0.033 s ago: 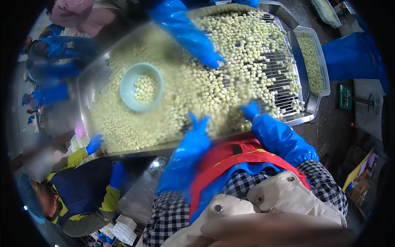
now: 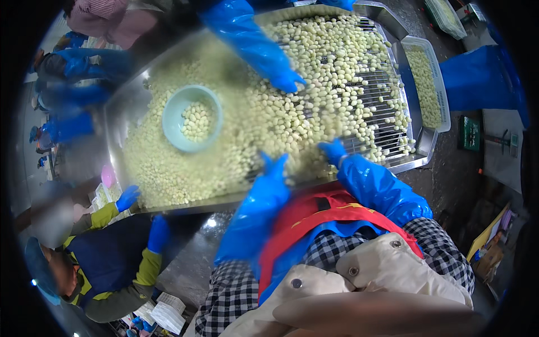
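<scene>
Pale green oval pieces [image 2: 286, 121], like shelled beans or nuts, cover a wide metal tray [image 2: 120, 115] with a slatted grid at its right end. My left hand [image 2: 273, 171], in a blue glove, reaches over the near edge with fingers spread among the pieces; nothing shows in its grasp. To the right, my right hand [image 2: 335, 150], also blue-gloved, touches the pieces beside the slats. Its fingers point left and look stretched out, with no held piece visible. A light blue bowl [image 2: 174, 121] holding some of the pieces rests on the heap left of my hands.
Across the tray a co-worker's blue-gloved hand [image 2: 289, 81] reaches in. At lower left another person's gloved hand [image 2: 128, 197] is by the tray's corner. A white basket [image 2: 443, 84] of pieces stands past the slatted end, near a blue container [image 2: 477, 78].
My right hand has shifted slightly left along the pieces. My left hand stays nearly in place. The lower-left co-worker's nearer hand has risen slightly.
</scene>
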Motion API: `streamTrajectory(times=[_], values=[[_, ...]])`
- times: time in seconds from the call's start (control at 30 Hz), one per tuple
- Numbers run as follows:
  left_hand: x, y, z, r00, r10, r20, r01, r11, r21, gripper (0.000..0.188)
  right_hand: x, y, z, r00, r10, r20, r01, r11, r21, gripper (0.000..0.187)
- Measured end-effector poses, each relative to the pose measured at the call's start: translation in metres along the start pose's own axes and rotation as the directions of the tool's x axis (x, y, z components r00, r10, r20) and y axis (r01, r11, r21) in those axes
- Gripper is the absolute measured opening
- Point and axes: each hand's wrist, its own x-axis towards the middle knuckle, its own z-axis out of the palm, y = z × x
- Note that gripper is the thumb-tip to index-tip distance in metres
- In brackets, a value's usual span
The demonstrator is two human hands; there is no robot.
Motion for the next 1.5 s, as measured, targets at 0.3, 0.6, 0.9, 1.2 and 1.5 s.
streamTrajectory(times=[0.3, 0.6, 0.9, 1.2, 1.5], values=[[0.101, 0.031, -0.044, 0.895, -0.444, -0.038, 0.023, 0.132, -0.991, 0.076, 0.006, -0.081, 0.013, 0.933, -0.189, 0.307, 0.003, 0.856, 0.517, 0.068], [-0.008, 0.017, -0.020, 0.837, -0.544, 0.055, 0.545, 0.838, -0.017, 0.077, -0.010, 0.003, -0.175, 0.945, -0.256, -0.203, -0.040, 0.524, -0.851, 0.054], [0.036, 0.012, 0.071, 0.936, -0.330, -0.120, 0.163, 0.712, -0.683, 0.070, -0.007, -0.002, -0.025, 0.964, 0.001, 0.266, 0.002, 1.000, -0.013, 0.066], [0.011, -0.004, 0.057, 0.898, -0.360, -0.255, 0.118, 0.753, -0.647, 0.058, 0.016, -0.087, -0.041, 0.743, -0.653, 0.145, 0.413, 0.278, -0.867, 0.020], [0.019, 0.032, 0.061, 0.947, -0.302, -0.110, 0.091, 0.581, -0.809, 0.044, 0.049, -0.087, -0.029, 0.873, -0.484, 0.051, 0.216, 0.290, -0.932, 0.023]])
